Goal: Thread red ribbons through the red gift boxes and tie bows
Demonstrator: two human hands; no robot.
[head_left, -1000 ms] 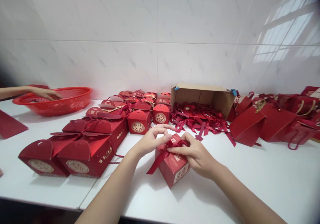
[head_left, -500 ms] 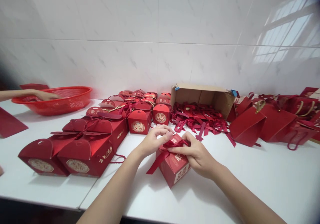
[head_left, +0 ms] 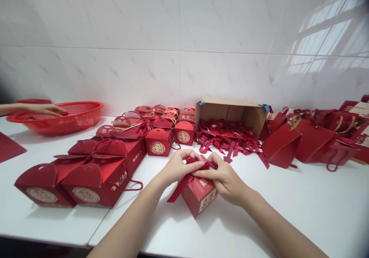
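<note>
- Box (head_left: 196, 198): on the table (head_left: 302, 215), between the two hands, one corner toward the viewer; its ribbon (head_left: 179, 190) crosses the top, one tail hanging to the left.
- Left hand (head_left: 176, 167): thumb and forefinger pinch the ribbon near the knot. An uneven pull here could draw one loop through and leave the bow lopsided.
- Right hand (head_left: 227, 179): thumb and finger appear to pinch the ribbon's other side; the exact contact is partly hidden. Early release could let the knot slacken, since satin-like ribbon probably slides easily.
- Lid: pressed from above by the fingers, it could crease or cave in if the knot is drawn too hard, the walls being apparently thin card.
- Footing: the box rests on a smooth surface; unequal tension from the hands could turn or tip it.
- Surroundings: the loose ribbons (head_left: 230, 137) lie well behind the hands, and the cord (head_left: 135, 186) to the left; neither touches the box, so snagging seems unlikely.
</note>
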